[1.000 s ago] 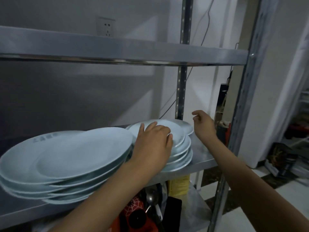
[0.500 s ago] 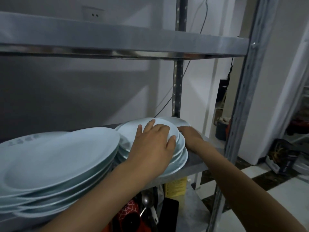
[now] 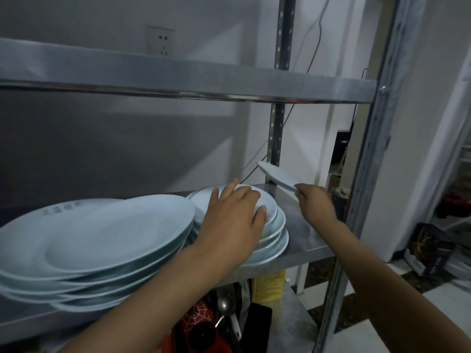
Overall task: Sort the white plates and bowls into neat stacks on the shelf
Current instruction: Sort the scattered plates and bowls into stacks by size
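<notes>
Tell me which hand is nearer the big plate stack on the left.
Left. The left hand rests on the smaller stack right beside the big plate stack; the right hand is farther right, holding a tilted small plate.

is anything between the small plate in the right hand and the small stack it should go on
Yes. The left hand lies flat on top of the small plate stack, covering the landing spot. The right hand holds the tilted small plate above the bare shelf, right of the stack.
</notes>
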A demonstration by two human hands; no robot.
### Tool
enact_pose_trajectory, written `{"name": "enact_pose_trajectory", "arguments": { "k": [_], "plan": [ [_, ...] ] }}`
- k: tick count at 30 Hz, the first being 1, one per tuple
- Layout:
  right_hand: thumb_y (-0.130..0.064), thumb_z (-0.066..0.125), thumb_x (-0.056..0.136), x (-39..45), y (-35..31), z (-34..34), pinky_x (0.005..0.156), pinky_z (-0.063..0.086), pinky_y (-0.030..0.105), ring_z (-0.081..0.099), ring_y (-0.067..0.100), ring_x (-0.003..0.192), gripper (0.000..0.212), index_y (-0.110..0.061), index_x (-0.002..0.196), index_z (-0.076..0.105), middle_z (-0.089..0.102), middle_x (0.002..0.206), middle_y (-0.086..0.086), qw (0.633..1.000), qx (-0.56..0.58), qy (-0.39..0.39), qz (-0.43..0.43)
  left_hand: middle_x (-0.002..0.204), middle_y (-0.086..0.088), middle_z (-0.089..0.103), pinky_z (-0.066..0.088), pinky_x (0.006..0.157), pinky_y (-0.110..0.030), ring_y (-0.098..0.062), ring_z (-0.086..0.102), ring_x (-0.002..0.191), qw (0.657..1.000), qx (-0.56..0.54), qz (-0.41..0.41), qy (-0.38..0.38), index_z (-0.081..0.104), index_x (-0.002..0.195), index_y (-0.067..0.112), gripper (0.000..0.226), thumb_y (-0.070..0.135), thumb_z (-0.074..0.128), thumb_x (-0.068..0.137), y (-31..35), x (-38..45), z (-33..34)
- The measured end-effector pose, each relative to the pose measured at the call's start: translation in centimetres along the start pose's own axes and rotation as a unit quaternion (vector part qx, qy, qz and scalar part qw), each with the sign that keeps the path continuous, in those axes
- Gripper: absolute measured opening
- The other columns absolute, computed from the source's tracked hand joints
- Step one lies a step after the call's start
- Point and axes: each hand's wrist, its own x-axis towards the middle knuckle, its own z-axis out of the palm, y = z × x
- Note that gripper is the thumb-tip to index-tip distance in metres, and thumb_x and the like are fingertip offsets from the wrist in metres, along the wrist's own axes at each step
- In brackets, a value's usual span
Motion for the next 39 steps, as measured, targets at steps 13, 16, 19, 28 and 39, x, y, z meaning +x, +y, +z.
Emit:
{"name": "enact_pose_trajectory", "arguments": {
  "k": [13, 16, 19, 28, 39],
  "plan": [
    [-0.006, 0.066, 0.086, -7.4, -8.0, -13.5, 0.065, 0.057, 0.041, 0.067, 0.029, 0.078, 0.017, -0.012, 0.101, 0.072, 0.074, 0.088, 0.009, 0.968, -0.016, 0.106, -0.227, 0.161, 0.002, 0.009, 0.019, 0.116, -0.033, -0.016, 0.004, 0.148, 0.989, -0.054, 0.045, 0.131, 0.017, 0.151, 0.025, 0.064, 0.027, 0.051, 0.097, 0.3, -1.3, -2.5],
    [-0.006, 0.064, 0.087, -8.7, -8.3, -14.8, 0.071, 0.057, 0.043, 0.068, 0.026, 0.085, 0.02, -0.014, 0.104, 0.071, 0.073, 0.092, 0.006, 0.966, -0.016, 0.096, -0.241, 0.155, -0.002, 0.028, 0.018, 0.116, -0.031, -0.019, 0.014, 0.146, 0.984, -0.056, 0.071, 0.154, 0.037, 0.144, 0.022, 0.05, 0.028, 0.052, 0.097, 0.3, -1.3, -2.3],
    [-0.004, 0.062, 0.088, -9.8, -7.9, -15.5, 0.073, 0.057, 0.046, 0.067, 0.027, 0.09, 0.021, -0.015, 0.104, 0.071, 0.073, 0.095, 0.007, 0.968, -0.022, 0.08, -0.238, 0.131, -0.005, 0.056, 0.025, 0.108, -0.025, -0.024, 0.038, 0.134, 0.973, -0.076, 0.101, 0.193, 0.06, 0.125, 0.014, 0.032, 0.021, 0.057, 0.094, 0.5, -1.5, -2.2],
    [0.003, 0.063, 0.086, -12.2, -7.6, -14.3, 0.099, 0.048, 0.045, 0.064, 0.021, 0.104, 0.028, -0.012, 0.108, 0.071, 0.071, 0.11, 0.005, 0.974, 0.015, 0.04, -0.223, 0.079, -0.008, 0.07, 0.052, 0.072, -0.038, -0.027, 0.064, 0.079, 0.98, -0.061, 0.113, 0.153, 0.073, 0.08, 0.006, 0.003, 0.007, 0.07, 0.08, 0.6, -2.3, -1.1],
    [-0.007, 0.057, 0.09, -14.0, -9.1, -14.3, 0.1, 0.032, 0.014, 0.052, 0.002, 0.113, 0.032, -0.022, 0.116, 0.068, 0.062, 0.125, -0.007, 0.991, 0.114, 0.03, -0.061, 0.074, -0.004, 0.067, 0.047, 0.072, -0.034, -0.017, 0.059, 0.076, 0.985, -0.12, 0.019, 0.124, 0.068, 0.071, 0.007, 0.019, 0.01, 0.058, 0.088, -0.7, -3.3, 0.7]
  ]
}}
